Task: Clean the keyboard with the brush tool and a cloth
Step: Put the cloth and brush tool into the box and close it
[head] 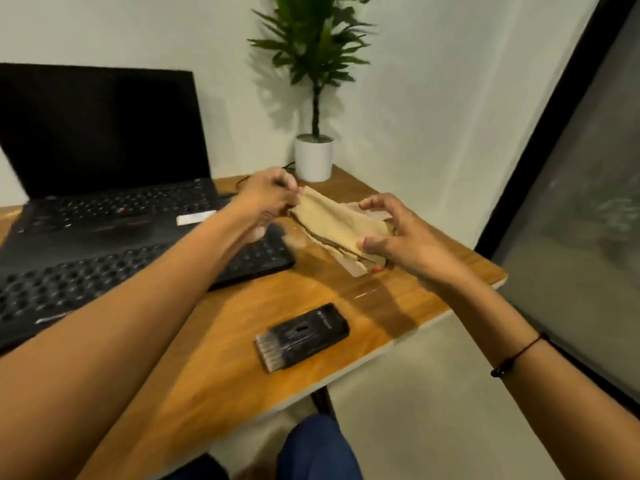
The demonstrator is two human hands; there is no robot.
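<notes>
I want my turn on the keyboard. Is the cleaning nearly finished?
Not yet, it seems. Both hands, left and right, hold the tan folded cloth above the wooden desk, so wiping is just starting. The black brush tool lies on the desk untouched. Whether the black keyboard got brushed, I cannot tell.

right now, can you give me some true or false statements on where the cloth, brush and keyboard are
1. Both hands hold the tan folded cloth. True: left hand pinches its far end, right hand grips its near end.
2. The black brush tool lies on the black keyboard. False: it lies on the wooden desk.
3. The laptop screen shows a document. False: it is dark.
4. A potted plant stands at the desk's far corner. True.
</notes>
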